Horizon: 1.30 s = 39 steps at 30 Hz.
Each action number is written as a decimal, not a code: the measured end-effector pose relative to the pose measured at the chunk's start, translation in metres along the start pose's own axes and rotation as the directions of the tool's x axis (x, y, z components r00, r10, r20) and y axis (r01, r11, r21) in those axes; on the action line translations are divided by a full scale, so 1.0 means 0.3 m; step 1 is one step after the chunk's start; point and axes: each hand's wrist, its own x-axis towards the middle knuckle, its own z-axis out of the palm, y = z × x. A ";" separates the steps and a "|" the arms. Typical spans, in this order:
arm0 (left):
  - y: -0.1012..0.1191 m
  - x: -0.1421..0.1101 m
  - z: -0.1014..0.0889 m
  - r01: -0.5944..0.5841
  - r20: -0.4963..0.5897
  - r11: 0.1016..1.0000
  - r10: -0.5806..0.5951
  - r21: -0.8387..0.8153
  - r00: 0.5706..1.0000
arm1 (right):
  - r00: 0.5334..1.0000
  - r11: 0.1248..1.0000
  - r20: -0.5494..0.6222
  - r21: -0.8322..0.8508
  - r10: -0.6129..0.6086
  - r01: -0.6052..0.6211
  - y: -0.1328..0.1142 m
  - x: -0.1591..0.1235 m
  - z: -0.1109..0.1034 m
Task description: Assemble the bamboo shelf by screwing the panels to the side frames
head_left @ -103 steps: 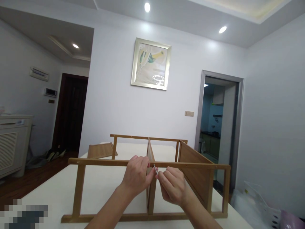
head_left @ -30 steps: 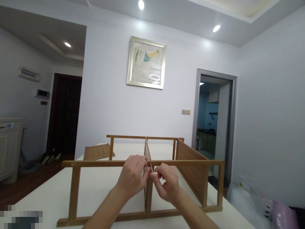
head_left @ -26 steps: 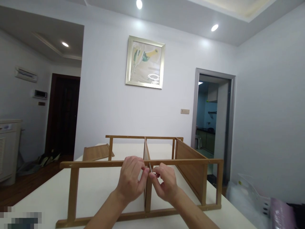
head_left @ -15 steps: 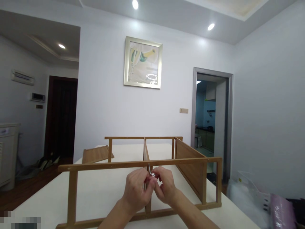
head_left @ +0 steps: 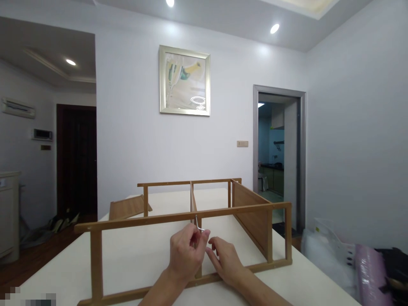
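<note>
A silver L-shaped hex key stands with its long arm up against the front rail of a brown wooden shelf frame, where the middle board meets it. My left hand is closed, thumb and fingers at the key's short bent end. Just to the right, my right hand is off the key, thumb and forefinger slightly apart with nothing seen between them. The frame lies on its side, with a wooden panel fitted near its right end. Whatever the key's tip sits in is too small to see.
The frame rests on a white table. A loose wooden panel lies at the back left. Beyond the table's right edge are clear plastic wrapping and a pink wrapped bundle. A doorway opens at the back right.
My right hand has let go of the hex key and drawn slightly right and down. My left hand stays at the key. The view has shifted a little.
</note>
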 end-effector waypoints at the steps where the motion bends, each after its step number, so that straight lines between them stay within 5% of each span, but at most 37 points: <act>1: 0.002 0.000 0.000 0.007 -0.002 1.000 -0.007 -0.002 1.000 | 1.000 1.000 0.025 -0.017 0.017 -0.017 -0.003 -0.002 0.007; 10: 0.023 -0.004 0.006 0.162 0.003 0.986 -0.162 -0.039 0.987 | 0.952 0.995 0.299 -0.096 0.068 -0.041 -0.041 -0.020 0.017; 15: 0.013 -0.017 0.010 0.122 0.022 0.992 -0.122 -0.013 0.992 | 0.912 0.991 0.386 -0.055 0.136 -0.124 -0.047 -0.008 -0.009; 23: -0.039 -0.017 -0.008 -0.125 0.011 0.991 0.125 -0.053 0.992 | 0.945 0.904 0.247 0.316 0.213 -0.287 -0.064 0.012 -0.028; 27: -0.039 -0.022 0.003 -0.043 -0.093 0.991 0.031 -0.130 0.995 | 0.943 0.751 0.227 0.571 0.243 -0.331 -0.098 0.023 -0.003; 31: -0.046 -0.039 0.015 -0.049 -0.095 0.982 0.032 -0.182 0.995 | 0.913 0.639 0.227 0.657 0.339 -0.401 -0.130 0.027 0.023; 39: -0.073 -0.048 0.009 0.113 -0.049 0.951 -0.133 -0.288 0.990 | 0.896 0.694 0.162 0.581 0.414 -0.426 -0.155 0.009 0.067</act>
